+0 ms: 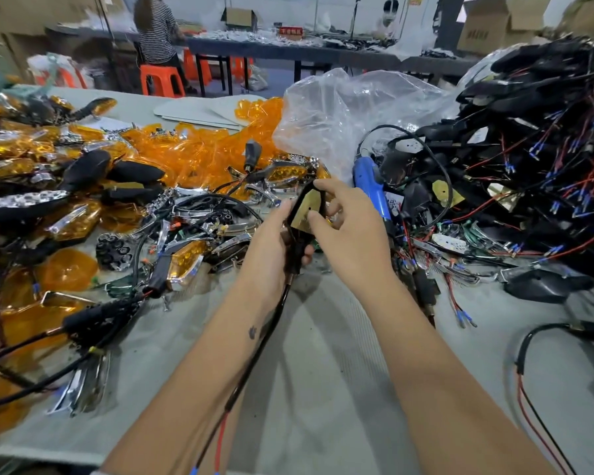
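The left hand (271, 241) has its fingers (286, 208) curled tight round the one black lamp housing (298, 249), held above the bench (323, 354) at mid-frame. The right hand (347, 231) pinches its single tan board (307, 210), the remaining fingers loosely spread. One black cable (271, 323) trails toward the person. A heap of orange lenses (199, 145) lies left, one blue tool (371, 186) and a clear bag (340, 111) behind, and tangled wired housings (528, 149) right.
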`<control>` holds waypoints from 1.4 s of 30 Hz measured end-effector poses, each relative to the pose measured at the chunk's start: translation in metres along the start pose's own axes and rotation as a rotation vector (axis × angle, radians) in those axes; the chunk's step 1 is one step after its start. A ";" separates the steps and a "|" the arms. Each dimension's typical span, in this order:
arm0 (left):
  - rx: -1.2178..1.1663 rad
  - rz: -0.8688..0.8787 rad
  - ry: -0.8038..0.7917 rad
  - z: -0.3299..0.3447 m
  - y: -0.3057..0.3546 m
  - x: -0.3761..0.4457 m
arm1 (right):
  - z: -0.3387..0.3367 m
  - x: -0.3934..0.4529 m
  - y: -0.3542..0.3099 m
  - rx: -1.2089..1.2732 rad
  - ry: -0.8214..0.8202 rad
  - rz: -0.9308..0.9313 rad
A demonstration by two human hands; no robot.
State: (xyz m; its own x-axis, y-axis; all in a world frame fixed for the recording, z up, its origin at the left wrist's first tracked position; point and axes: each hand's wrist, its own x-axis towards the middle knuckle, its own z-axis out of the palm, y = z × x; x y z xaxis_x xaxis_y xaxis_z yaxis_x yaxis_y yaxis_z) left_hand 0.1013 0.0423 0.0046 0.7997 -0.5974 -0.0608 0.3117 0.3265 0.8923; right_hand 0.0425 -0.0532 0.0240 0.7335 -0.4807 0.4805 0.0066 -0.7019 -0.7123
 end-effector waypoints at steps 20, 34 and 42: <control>0.173 0.040 -0.066 -0.003 -0.005 -0.004 | -0.025 -0.008 0.011 0.376 0.034 0.096; 0.346 0.107 -0.119 -0.003 -0.007 -0.007 | -0.012 -0.011 0.012 0.048 0.157 -0.086; 0.309 0.184 -0.093 -0.007 -0.001 -0.009 | -0.005 -0.015 0.009 0.254 0.060 0.137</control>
State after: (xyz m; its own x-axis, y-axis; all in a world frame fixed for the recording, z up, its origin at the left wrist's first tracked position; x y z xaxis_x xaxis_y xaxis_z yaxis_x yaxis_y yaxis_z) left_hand 0.0969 0.0523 0.0009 0.7734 -0.6179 0.1416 -0.0143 0.2063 0.9784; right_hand 0.0279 -0.0549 0.0133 0.6982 -0.5971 0.3950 0.0862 -0.4777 -0.8743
